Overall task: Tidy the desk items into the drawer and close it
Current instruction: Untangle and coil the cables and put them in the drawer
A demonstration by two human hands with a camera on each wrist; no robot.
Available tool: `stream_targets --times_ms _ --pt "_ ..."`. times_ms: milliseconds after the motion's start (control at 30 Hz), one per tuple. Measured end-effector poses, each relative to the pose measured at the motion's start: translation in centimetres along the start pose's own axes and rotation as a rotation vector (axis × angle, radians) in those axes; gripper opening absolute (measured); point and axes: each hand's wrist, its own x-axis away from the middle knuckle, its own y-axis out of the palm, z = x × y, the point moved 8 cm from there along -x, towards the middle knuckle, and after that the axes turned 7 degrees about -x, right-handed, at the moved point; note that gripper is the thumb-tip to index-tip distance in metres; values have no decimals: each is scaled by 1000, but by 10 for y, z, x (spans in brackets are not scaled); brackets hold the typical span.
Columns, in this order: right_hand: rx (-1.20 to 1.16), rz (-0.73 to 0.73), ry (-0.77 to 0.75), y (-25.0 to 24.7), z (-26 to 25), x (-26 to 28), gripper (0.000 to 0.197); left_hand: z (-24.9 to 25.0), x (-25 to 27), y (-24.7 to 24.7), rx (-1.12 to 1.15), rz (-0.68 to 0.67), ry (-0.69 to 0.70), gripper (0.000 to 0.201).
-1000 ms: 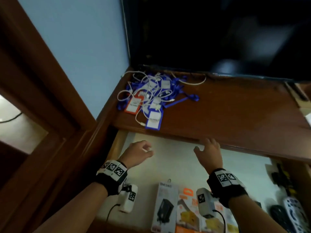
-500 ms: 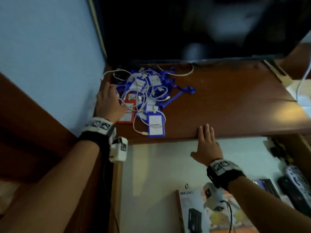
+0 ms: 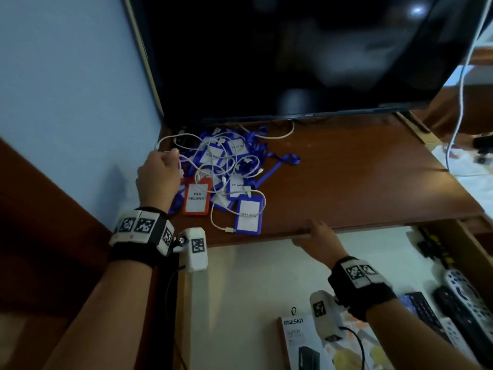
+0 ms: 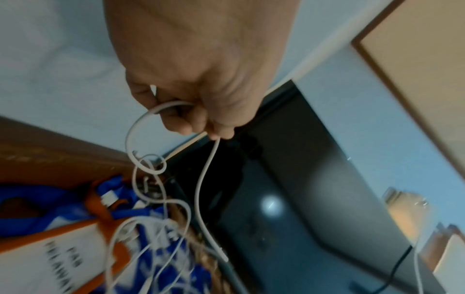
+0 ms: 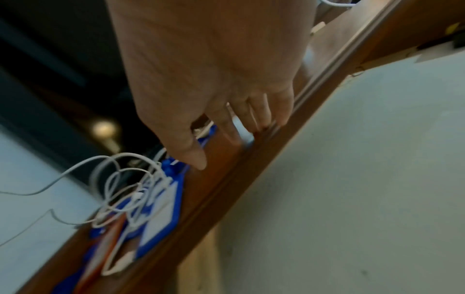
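A tangle of white cables lies over blue badge holders and one orange badge holder at the back left of the brown desk. My left hand pinches a loop of white cable above the pile, its fingers curled round it. With straight fingers, my right hand rests on the desk's front edge. Below the desk the drawer stands pulled out, its floor pale.
A large dark screen stands at the back of the desk. In the drawer lie a boxed item at the front and several remote controls at the right. A pale wall closes the left side.
My left hand rose from the drawer to the pile and took hold of a white cable. My right hand stayed at the desk's front edge.
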Motion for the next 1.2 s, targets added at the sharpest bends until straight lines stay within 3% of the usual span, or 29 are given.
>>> stream_targets --times_ms 100,200,300,400,500,533,600,700,800,833,933,1033,1100,1200 --pt "-129 -37 -43 2 -18 16 38 21 10 -39 446 139 42 26" --pt "-254 -42 -37 0 -31 23 44 56 26 -63 766 118 206 15" --pt "-403 -13 -80 -18 -51 21 67 96 54 -74 825 24 379 15" --pt "-649 46 -279 -59 -96 23 100 131 82 -78 830 -58 467 16" --pt "-939 309 -450 -124 -124 34 101 162 112 -81 847 -102 541 17" --pt "-1086 342 -437 -141 -125 39 102 172 121 -80 845 -112 559 17" --pt "-1414 264 -406 -163 -122 47 91 186 137 -76 829 -136 567 17" --pt "-1654 212 -423 -183 -88 65 46 199 153 -60 781 -199 548 16" --pt "-1591 312 -277 -186 -24 78 9 203 161 -33 663 -267 573 16" --pt "-1568 332 -198 -185 2 76 11 203 162 -23 562 -269 614 17" --pt "-1892 256 60 -178 67 69 39 201 160 12 176 -291 754 18" --pt "-1901 333 189 -190 124 63 46 190 143 37 -159 -320 772 17" --pt "-1941 398 215 -202 154 63 47 178 126 44 -291 -299 706 20" --pt "-1896 436 269 -217 183 71 34 159 106 51 -168 -276 462 29"
